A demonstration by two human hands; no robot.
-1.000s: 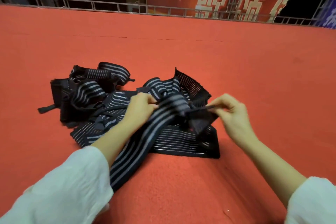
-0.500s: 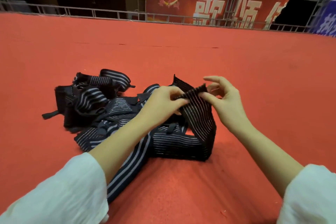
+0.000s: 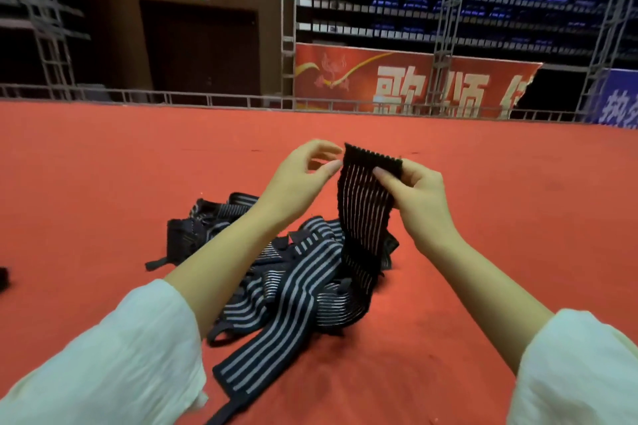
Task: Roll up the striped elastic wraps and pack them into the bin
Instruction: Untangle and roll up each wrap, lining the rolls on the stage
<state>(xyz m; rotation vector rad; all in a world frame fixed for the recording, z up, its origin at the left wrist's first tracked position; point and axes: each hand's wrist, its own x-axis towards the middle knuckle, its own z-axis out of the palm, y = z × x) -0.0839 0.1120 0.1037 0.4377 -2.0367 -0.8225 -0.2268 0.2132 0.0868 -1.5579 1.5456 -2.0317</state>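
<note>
A black elastic wrap with thin pale stripes [image 3: 362, 203] hangs upright in front of me, its top end lifted off the floor. My right hand [image 3: 419, 197] pinches its top right corner. My left hand [image 3: 300, 176] holds the top left edge between thumb and fingertips. The wrap's lower part runs down into a tangled pile of striped wraps [image 3: 286, 272] on the red carpet. One broad-striped wrap [image 3: 266, 348] trails from the pile toward me. No bin is in view.
Red carpet [image 3: 103, 200] covers the floor all round. A low metal rail [image 3: 207, 101] edges it at the back, with a red banner [image 3: 397, 83] and scaffolding behind. A dark object [image 3: 3, 278] shows at the left edge.
Both hands have raised the thin-striped wrap's end up from the pile to chest height. The view has tilted upward, showing more of the hall.
</note>
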